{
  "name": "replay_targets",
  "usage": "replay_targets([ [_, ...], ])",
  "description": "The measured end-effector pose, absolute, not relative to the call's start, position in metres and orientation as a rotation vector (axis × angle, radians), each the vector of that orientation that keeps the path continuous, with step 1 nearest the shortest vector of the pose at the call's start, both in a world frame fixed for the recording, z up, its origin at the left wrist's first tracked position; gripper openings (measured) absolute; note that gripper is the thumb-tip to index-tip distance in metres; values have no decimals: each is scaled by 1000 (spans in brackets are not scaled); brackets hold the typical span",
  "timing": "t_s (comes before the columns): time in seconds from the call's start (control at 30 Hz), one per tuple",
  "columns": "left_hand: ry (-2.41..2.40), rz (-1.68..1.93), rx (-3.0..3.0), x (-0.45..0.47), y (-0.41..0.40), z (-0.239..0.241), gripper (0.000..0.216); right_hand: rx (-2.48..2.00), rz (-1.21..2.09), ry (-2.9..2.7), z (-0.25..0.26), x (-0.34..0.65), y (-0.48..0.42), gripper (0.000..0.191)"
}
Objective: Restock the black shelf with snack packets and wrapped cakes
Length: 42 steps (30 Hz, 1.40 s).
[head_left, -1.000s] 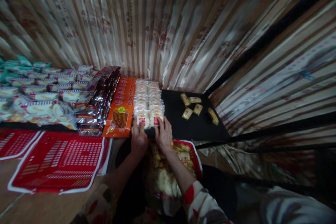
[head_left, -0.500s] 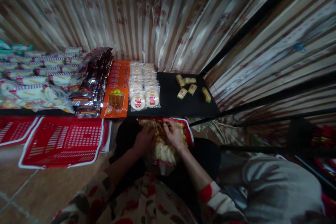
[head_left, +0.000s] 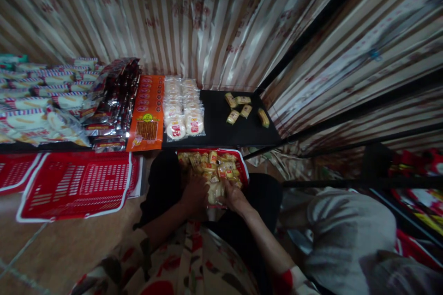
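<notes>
A red basket with a white rim [head_left: 246, 170] rests on my lap, filled with small yellow-wrapped snacks [head_left: 211, 159]. At its near end are pale round crackers [head_left: 215, 190] in clear wrapping. My left hand [head_left: 195, 193] is closed at the left side of these crackers, its fingertips partly hidden. From the right, my right hand [head_left: 235, 197] grips the same crackers, thumb up and the other fingers mostly out of sight below.
On the black shelf [head_left: 218, 131] ahead lie a few yellow-wrapped snacks [head_left: 245, 110], stacked white cracker packs [head_left: 185, 110], an orange packet [head_left: 145, 115], dark foil packets [head_left: 116, 101] and white bags [head_left: 31, 122]. Red baskets [head_left: 86, 179] stand left. A person's grey-clad leg [head_left: 349, 226] is right.
Both hands have drawn back toward me, from the yellow-wrapped snacks to the pale crackers at the basket's near end. More of the yellow snacks now shows. The view has shifted slightly right.
</notes>
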State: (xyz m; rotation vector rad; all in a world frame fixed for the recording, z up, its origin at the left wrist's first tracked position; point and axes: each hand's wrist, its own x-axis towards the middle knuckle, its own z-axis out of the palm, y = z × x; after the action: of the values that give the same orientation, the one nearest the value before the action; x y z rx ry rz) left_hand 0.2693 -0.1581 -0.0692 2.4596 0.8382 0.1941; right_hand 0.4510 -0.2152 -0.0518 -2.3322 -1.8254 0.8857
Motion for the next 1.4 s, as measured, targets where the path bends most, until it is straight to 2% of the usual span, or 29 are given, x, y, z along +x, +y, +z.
replay_targets([
  [0.17,840,257,2497,266,-159,-76,19,-2342,995,-1782,-47,459,-209,59],
  [0.3,833,387,2446,266,-160,-76,23,-2389,907,-1704,-29,470,-200,50],
  [0.43,896,548,2269,269,-156,-69,32,-2192,928,-1577,-13,473,-186,52],
  [0.6,1122,719,1742,279,-144,-60,34,-1912,1134,-1264,-1,458,-167,54],
  [0.83,1047,728,937,277,-125,-46,27,-1598,1394,-1136,9,438,-143,52],
  [1.0,1053,875,979,267,-112,-34,25,-1515,1363,-1103,3,440,-133,42],
  [1.1,1069,940,1013,263,-101,-27,31,-1453,1410,-1005,1,436,-134,38],
  [1.4,1022,862,934,254,-85,1,34,-1345,1482,-441,-10,414,-136,41],
])
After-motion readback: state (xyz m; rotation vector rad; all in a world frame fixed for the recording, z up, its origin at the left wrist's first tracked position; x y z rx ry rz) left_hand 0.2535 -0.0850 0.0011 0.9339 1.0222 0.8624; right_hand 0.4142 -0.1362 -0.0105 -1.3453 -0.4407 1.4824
